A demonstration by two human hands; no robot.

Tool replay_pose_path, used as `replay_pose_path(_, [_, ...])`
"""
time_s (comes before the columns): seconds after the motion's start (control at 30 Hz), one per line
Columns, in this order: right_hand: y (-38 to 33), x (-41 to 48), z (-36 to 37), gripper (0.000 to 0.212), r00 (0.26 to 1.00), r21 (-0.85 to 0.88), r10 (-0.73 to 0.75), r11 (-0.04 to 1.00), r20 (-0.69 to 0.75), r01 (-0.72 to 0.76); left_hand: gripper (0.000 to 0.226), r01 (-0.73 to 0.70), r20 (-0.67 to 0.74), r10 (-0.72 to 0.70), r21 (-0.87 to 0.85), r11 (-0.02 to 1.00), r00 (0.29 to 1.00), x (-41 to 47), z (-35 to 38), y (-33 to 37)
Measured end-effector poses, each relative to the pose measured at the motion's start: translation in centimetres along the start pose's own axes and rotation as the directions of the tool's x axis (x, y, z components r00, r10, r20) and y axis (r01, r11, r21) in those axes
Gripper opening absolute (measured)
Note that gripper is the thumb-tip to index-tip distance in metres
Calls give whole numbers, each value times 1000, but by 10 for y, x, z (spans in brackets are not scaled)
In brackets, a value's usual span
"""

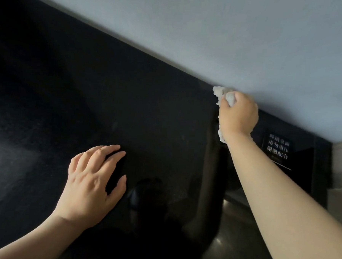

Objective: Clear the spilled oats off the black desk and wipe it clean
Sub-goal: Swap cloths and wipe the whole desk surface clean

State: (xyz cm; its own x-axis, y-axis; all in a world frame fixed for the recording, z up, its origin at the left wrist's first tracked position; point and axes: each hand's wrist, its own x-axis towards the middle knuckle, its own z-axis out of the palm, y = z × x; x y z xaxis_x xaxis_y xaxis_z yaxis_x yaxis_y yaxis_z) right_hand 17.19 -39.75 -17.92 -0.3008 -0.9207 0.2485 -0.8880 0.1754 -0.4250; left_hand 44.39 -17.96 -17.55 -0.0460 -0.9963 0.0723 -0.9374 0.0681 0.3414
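one black desk (89,85) is spread across left and middle | left hand (92,182) is laid flat on the near part, fingers loose, nothing held | one crumpled white wad (220,93) is clenched in right hand (237,115) at the far edge by the grey wall (230,33) | one little sign (278,148) is stood far right

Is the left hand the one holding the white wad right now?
No, the left hand rests flat on the black desk, while the right hand grips the crumpled white wad near the wall.
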Motion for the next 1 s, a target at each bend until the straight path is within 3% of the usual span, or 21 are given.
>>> replay_pose_path(0.13, [-20,-73,-18,12,943,156,-281,954,177,255,50,9,-3,-9,3,1000,1000,2,-1,3])
replay_pose_path(0.23, [-16,-111,-43,12,842,348,-433,881,323,320,50,14,4,-14,3,1000,1000,3,-2,3])
replay_pose_path(0.3, [-17,-97,-52,9,844,441,-419,861,334,253,50,14,6,-14,5,1000,1000,3,-2,3])
replay_pose_path(0.37, [-25,-57,-49,4,934,440,-297,879,200,185,49,17,4,-17,7,1000,1000,4,-1,4])
replay_pose_path(0.43, [-31,-8,-31,12,988,327,-125,941,91,89,49,15,0,-15,9,1000,1000,5,-1,3])
replay_pose_path(0.53, [-35,35,8,22,994,155,39,986,102,-54,48,9,-11,-9,9,1000,1000,4,0,3])
replay_pose_path(0.6, [-47,29,22,16,991,35,-2,999,137,-2,48,10,-15,-10,10,1000,1000,4,-1,2])
replay_pose_path(0.67, [-60,5,23,13,974,0,-149,988,173,151,48,6,-12,-5,9,1000,1000,5,0,1])
replay_pose_path(0.73, [-66,-35,15,16,917,108,-335,942,217,318,48,5,-7,-5,8,1000,1000,5,0,0])
replay_pose_path(0.8, [-63,-85,2,15,857,240,-443,891,265,386,48,6,-6,-6,10,1000,1000,4,0,-1])
replay_pose_path(0.9, [-55,-137,-24,13,828,366,-484,853,284,373,48,-3,-3,3,11,1000,1000,3,0,-2])
replay_pose_path(1.0, [-48,-116,-40,12,916,444,-347,866,201,231,48,0,1,0,6,1000,1000,4,0,-3])
